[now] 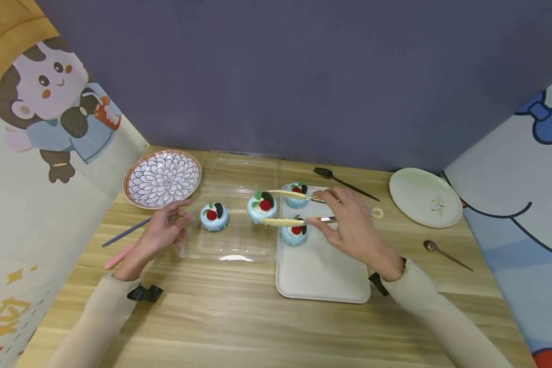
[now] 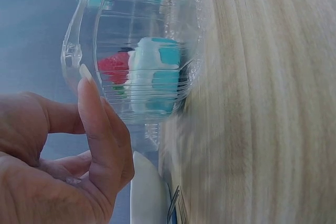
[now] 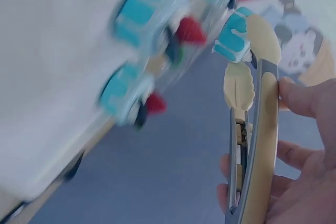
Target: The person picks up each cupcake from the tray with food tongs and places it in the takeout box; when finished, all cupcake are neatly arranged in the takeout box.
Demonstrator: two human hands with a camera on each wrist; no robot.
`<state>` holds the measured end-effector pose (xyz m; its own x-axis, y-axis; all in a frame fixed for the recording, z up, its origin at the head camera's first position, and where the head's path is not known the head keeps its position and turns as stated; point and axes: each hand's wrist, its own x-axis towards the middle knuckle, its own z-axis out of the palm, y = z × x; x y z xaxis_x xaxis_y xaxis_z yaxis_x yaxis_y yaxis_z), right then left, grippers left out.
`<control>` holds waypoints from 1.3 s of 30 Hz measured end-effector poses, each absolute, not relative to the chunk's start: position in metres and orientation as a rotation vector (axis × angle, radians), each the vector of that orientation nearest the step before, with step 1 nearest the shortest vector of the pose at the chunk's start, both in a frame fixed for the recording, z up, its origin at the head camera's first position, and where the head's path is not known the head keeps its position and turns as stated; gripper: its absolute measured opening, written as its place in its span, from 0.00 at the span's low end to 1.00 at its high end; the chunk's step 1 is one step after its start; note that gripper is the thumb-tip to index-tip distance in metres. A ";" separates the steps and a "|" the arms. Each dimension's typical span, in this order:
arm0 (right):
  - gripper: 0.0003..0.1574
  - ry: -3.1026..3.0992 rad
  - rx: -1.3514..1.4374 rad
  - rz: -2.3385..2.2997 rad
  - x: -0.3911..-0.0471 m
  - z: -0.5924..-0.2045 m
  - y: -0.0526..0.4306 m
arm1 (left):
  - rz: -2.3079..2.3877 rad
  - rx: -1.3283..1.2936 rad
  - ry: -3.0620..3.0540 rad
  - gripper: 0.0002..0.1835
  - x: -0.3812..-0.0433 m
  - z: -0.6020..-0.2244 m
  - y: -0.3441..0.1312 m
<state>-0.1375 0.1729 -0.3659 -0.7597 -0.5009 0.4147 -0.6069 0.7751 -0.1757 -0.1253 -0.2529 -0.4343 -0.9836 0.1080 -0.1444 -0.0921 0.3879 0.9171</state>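
Observation:
My right hand [image 1: 351,222] grips a pair of tongs [image 3: 262,145] with cream tips. Between the tips is a small light-blue cake [image 1: 257,212] topped with a strawberry, a dark cookie and a green leaf, over the right side of a clear plastic box [image 1: 239,250]. A similar cake [image 1: 213,219] stands inside the box at the left. My left hand [image 1: 163,230] is at the box's left edge, a fingertip right at its rim in the left wrist view. Two more blue cakes [image 1: 296,235] sit on a white rectangular tray [image 1: 322,276], partly behind the tongs.
A petal-patterned plate [image 1: 163,179] stands at the back left, a pale plate [image 1: 425,198] at the right. A dark fork [image 1: 345,184] lies behind the tray and a spoon [image 1: 446,254] to its right. Blue [image 1: 126,232] and pink handles [image 1: 119,256] lie by my left hand.

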 end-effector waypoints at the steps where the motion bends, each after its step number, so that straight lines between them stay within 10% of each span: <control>1: 0.34 -2.633 0.881 0.422 -0.137 -0.367 0.166 | 1.645 0.015 2.460 0.29 -0.126 -0.435 -0.252; 39: 0.37 -2.845 1.144 0.423 -0.136 -0.390 0.097 | 1.659 0.013 2.468 0.29 -0.125 -0.436 -0.250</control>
<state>-0.1364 0.0968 -0.3895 -0.7258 -0.6728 0.1437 -0.6855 0.6895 -0.2339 -0.1255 -0.2503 -0.4362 -0.9859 0.1003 -0.1341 -0.0863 0.3818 0.9202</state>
